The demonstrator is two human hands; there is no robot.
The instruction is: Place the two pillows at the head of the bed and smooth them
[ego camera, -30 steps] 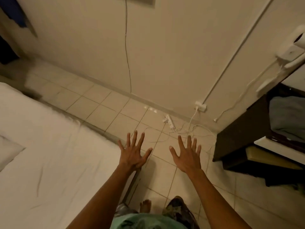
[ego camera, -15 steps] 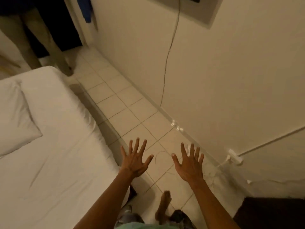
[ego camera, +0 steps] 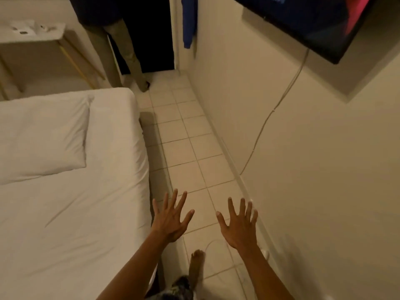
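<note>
Beside the bed we hold our left hand and right hand spread and empty; one pillow lies at its head, so next we probably fetch the second, unseen.

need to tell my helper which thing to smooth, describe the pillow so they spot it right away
Find the bed along the left, covered in a white sheet. At its far end, near the headboard wall, lies the pillow. It is the only raised, plump white rectangle on the flat sheet.

Dim warm indoor light, soft focus, wide-angle bending at edges
</note>
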